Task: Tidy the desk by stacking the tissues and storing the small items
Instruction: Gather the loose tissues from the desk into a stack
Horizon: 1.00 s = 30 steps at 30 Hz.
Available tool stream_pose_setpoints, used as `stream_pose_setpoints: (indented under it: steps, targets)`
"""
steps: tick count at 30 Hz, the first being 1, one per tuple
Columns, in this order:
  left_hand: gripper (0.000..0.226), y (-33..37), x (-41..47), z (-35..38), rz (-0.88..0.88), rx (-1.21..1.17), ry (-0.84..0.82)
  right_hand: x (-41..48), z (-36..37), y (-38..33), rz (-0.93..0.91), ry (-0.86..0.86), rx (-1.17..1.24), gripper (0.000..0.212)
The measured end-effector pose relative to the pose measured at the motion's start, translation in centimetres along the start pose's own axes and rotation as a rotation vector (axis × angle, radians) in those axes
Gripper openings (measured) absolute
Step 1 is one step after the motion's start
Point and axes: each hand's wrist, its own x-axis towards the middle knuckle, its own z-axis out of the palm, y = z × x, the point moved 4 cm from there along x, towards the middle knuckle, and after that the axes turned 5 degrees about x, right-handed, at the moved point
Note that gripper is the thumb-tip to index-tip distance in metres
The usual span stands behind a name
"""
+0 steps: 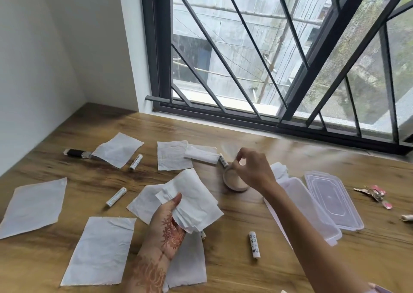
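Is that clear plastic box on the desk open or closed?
Open: the lid lies flat on the desk beside the box.

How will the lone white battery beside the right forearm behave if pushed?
The battery lies on its side on the smooth wooden desk, so it will probably roll if nudged sideways. It looks rigid, so a pinch should not deform it. Its small glossy casing may slip from a loose grip.

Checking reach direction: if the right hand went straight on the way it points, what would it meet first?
Likely the small battery just ahead of the right hand, then the folded tissue beyond it. The hand's height over the desk is unclear, so it could pass above both.
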Motion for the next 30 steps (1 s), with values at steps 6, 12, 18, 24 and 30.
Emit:
stream_pose_setpoints:
  steps: [6,12,18,24,30]
  targets:
    - [0.026,-0.5,0.5,0.3,-0.032,0.043,-0.053,-5.5,0.8,-6.0,-0.137,-0.067,0.120,0.006]
    - [0.042,-1.2,0.5,0.5,-0.081,-0.068,-0.191,-9.5,4.2,-8.2,-0.197,-0.214,0.108,0.013]
    - [0.059,-1.1,0.1,0.7,-0.047,-0.063,-0.276,-11.0,5.0,-9.2,-0.264,-0.206,0.050,0.014]
    - [0.046,-1.2,0.5,0.7,-0.055,-0.029,-0.257,-9.9,3.3,-8.3,-0.148,-0.246,0.175,0.028]
    - [0.019,-0.9,0.5,0.6,0.010,-0.020,-0.121,-4.7,-2.2,-2.1,0.054,0.013,0.188,0.025]
